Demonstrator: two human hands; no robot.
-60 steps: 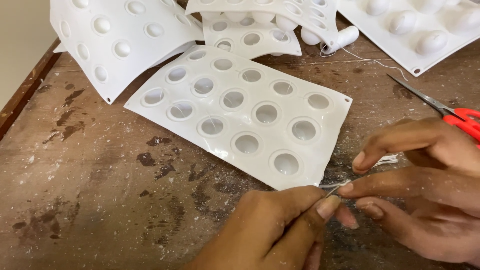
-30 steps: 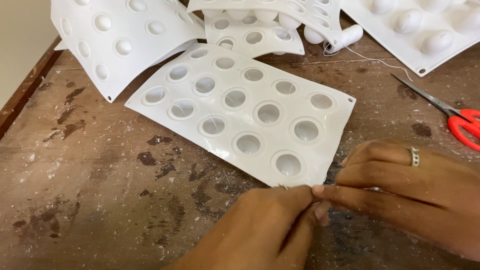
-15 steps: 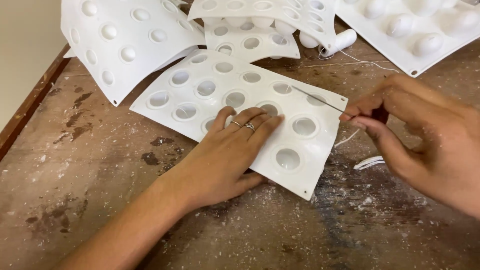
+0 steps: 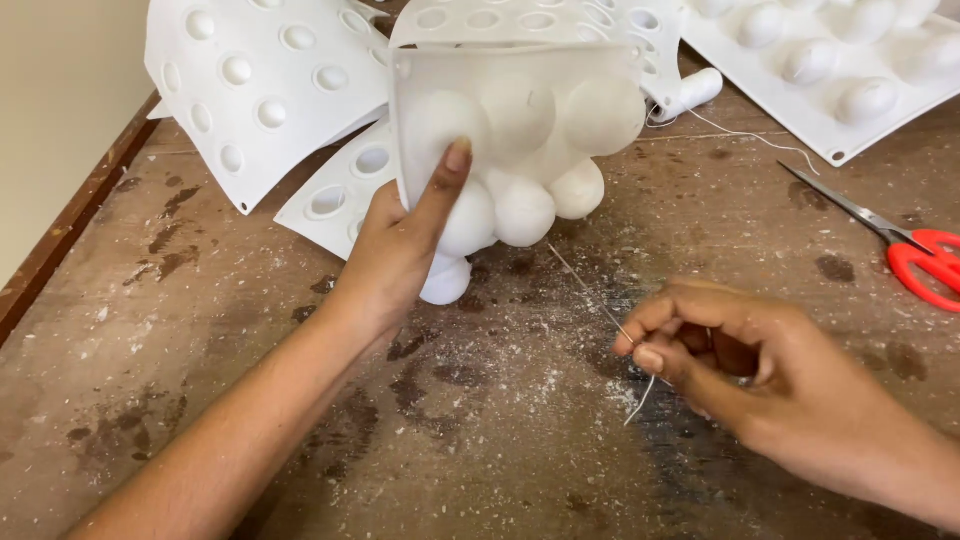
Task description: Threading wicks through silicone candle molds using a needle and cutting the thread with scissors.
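1. Nearest the camera, at the lower right of the frame, the right hand (image 4: 760, 375) lay low over the table (image 4: 200, 400), its fingers curled shut and pinching a long thin needle (image 4: 590, 295) with a short white thread (image 4: 640, 398) hanging below the fingertips.
2. The needle pointed up and to the left, toward the mould; it looked stiff, slim and sharp, best held near its rear end as it was here.
3. At centre left, the left hand (image 4: 395, 245) reached in from the lower left, forearm stretched, thumb pressed up against the face of the white mould sheet (image 4: 515, 110) and the fingers hidden behind it, gripping its lower left edge.
4. The mould sheet stood lifted and tilted at the upper centre, its rounded cups bulging toward the camera. It seemed light, soft and bendy, likely to flop unless held by the rim.
5. Farther off lay more mould sheets (image 4: 260, 90) at the upper left, a tray of white eggs (image 4: 830, 70) at the upper right, red-handled scissors (image 4: 900, 250) at the right edge, and a white spool (image 4: 695, 92) with loose thread.
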